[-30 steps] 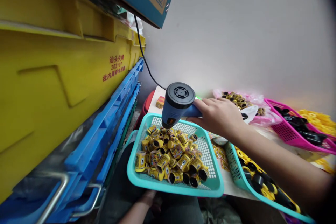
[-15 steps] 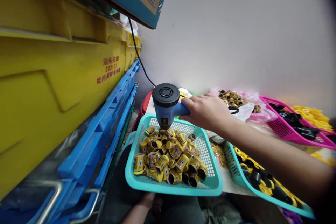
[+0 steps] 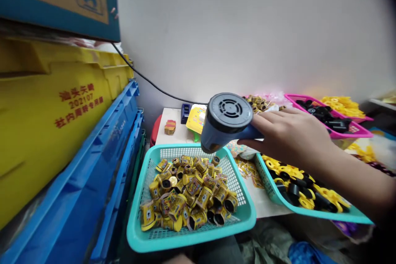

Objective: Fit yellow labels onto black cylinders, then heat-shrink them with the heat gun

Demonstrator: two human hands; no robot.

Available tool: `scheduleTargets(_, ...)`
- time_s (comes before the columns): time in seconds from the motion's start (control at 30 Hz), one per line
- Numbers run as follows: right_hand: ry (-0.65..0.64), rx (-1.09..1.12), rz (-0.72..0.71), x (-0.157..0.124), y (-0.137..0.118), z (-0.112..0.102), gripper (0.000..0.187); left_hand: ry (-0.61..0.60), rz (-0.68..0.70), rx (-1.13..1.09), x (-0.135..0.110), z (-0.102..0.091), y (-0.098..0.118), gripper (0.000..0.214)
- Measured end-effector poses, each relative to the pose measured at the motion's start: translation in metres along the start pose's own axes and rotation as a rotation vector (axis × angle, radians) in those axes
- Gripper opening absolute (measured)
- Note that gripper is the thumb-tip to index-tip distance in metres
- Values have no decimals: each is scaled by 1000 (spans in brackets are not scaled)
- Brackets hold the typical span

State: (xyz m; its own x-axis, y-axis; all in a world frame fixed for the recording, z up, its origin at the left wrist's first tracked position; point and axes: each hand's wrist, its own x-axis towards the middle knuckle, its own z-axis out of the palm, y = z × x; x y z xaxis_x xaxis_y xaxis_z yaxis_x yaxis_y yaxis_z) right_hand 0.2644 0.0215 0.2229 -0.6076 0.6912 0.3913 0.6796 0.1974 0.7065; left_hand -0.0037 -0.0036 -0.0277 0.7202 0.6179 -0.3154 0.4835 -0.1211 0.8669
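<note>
My right hand [image 3: 291, 132] is wrapped round the handle of a blue heat gun [image 3: 227, 119] with a black vented cap. The heat gun is tilted above the back right of a turquoise plastic basket [image 3: 192, 242], its nozzle side facing down and left. In the basket lies a heap of small yellow printed cups [image 3: 188, 192], several showing dark open ends. Of my left hand or arm only a sliver of skin [image 3: 178, 259] shows at the bottom edge, below the basket; its fingers are hidden.
Yellow [image 3: 74, 132] and blue crates [image 3: 62, 206] stack on the left under a cardboard box [image 3: 62, 4]. A black cord [image 3: 154, 86] runs to the heat gun. On the right, another turquoise basket [image 3: 269, 185] and a pink basket [image 3: 359, 133] hold black and yellow parts.
My right hand has lifted the heat gun away from the cups to the right and tilted it. The view has turned right, and my left forearm has mostly left the picture.
</note>
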Motion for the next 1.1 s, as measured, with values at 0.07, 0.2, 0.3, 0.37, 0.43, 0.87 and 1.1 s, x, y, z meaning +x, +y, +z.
scheduleTargets(0.07, 41, -14, 50, -17, 9, 4, 36, 80, 3, 74, 7, -30, 23, 35)
scheduleTargets(0.2, 131, 22, 91, -45, 21, 12, 32, 525, -248, 525, 63, -85, 63, 38)
scheduleTargets(0.3, 161, 79, 152, -66, 28, 19, 32, 529, -427, 611, 112, -103, 68, 38)
scheduleTargets(0.37, 145, 118, 199, -81, 31, 24, 37, 511, -499, 616, 132, -103, 63, 44)
scheduleTargets(0.43, 133, 168, 234, -95, 33, 31, 41, 503, -544, 620, 139, -99, 57, 48)
scheduleTargets(0.87, 130, 334, 312, -110, 21, 62, 38, 432, -306, 733, 143, -84, 60, 25)
scheduleTargets(1.1, 57, 499, 471, -75, 2, 72, 40, 495, -223, 632, 116, -92, 68, 47)
